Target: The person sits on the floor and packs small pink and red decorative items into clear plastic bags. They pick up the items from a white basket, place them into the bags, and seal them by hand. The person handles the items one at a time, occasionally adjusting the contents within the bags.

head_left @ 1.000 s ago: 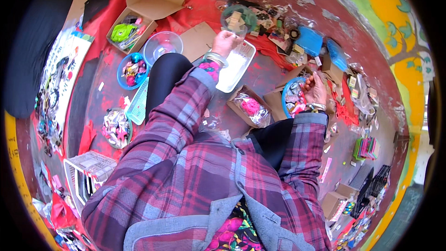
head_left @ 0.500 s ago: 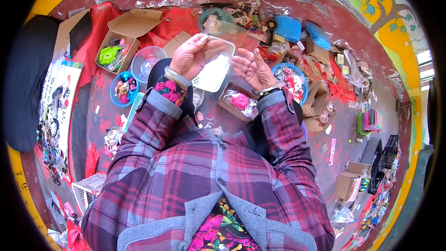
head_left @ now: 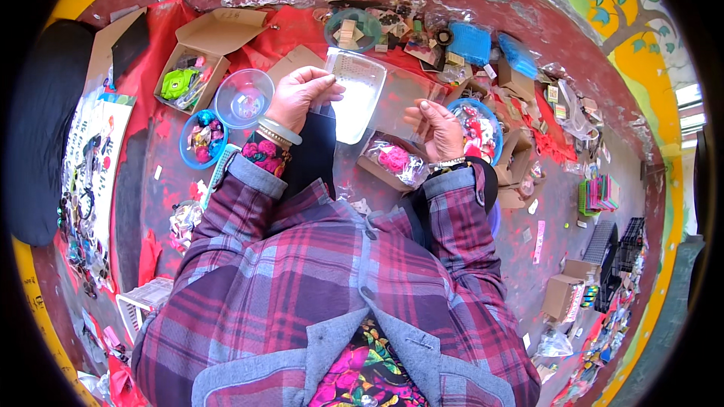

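Note:
My left hand (head_left: 302,98) is closed in a pinch at the left side of a white rectangular plastic basket (head_left: 356,117). What its fingertips hold, if anything, is too small to make out. Across from it, my right hand (head_left: 440,130) pinches the edge of a thin clear plastic film (head_left: 403,102), which spreads toward the basket; its exact outline is hard to see. Below the film stands an open cardboard box (head_left: 381,173) with a bright pink item (head_left: 394,158) and clear wrapping inside.
A clear round tub (head_left: 245,98) and a blue basket of colourful pieces (head_left: 204,139) stand to the left. Behind them is an open carton (head_left: 192,75) with a green pouch. On the right are a blue basket (head_left: 477,132) and cardboard boxes (head_left: 515,162). Small items litter the floor.
Both hands have gone from spread fingers to pinches. My right hand has moved slightly right and down, and my left slightly left. The white basket shows more fully between them.

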A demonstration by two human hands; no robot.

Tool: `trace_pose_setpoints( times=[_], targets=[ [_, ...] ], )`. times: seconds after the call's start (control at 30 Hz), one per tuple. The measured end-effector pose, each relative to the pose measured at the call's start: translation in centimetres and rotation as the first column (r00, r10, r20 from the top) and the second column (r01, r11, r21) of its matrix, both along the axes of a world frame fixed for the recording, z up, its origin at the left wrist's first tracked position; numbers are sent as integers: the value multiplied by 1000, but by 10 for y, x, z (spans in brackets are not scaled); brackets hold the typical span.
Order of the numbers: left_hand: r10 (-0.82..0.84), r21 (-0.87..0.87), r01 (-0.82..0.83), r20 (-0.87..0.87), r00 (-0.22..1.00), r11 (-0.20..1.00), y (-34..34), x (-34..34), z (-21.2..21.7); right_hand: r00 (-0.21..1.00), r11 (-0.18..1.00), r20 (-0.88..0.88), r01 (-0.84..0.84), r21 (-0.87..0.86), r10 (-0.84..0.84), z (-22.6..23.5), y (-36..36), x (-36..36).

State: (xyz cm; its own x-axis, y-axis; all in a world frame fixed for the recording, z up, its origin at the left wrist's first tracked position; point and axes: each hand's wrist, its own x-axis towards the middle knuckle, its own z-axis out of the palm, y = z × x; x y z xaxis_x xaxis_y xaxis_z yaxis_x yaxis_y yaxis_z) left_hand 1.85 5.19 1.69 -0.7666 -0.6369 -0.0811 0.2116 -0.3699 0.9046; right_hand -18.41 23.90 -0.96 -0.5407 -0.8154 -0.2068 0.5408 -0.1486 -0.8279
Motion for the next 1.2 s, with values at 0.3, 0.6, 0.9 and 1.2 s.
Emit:
trace_pose_setpoints(
  times=[0.3,0.6,0.9,1.2],
  targets=[
    [-44,9,45,-7,999,999,0,0,-6,994,997,-91,-62,40,66,11,12,-4],
    [-75,-29,77,77,994,997,0,4,-1,986,992,-139,-81,100,95,10,13,-9],
    [199,-910,80,174,965,408,23,2,28,669,952,-721,304,43,-181,21,13,-4],
    [97,-909,390,379,920,-148,95,-18,28,-165,958,-945,100,269,282,77,23,90]
  ],
)
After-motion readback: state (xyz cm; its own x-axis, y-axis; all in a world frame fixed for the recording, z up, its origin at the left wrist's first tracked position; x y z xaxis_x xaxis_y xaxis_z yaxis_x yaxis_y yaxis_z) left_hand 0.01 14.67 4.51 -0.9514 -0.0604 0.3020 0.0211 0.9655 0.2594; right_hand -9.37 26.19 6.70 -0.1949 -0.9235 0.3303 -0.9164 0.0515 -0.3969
